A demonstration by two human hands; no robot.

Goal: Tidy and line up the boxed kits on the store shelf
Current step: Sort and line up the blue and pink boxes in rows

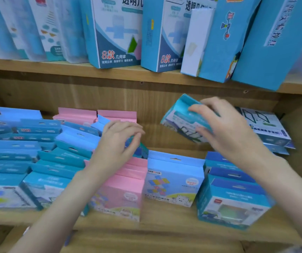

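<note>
Right hand [225,125] fingers clamp a tilted teal box [181,115], lifted above a bare gap at the shelf [164,216] back. Left hand [118,143] fingers curl round a mostly hidden teal kit [139,150] between pink boxes [121,189]; motion blurs both.

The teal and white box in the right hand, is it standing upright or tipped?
Tipped. The teal and white box is lifted off the wooden shelf, slanted, its top toward the back, gripped by the right hand.

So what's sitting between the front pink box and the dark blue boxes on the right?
A light blue box with a bear picture stands between the pink box and the dark blue boxes, in the head view.
</note>
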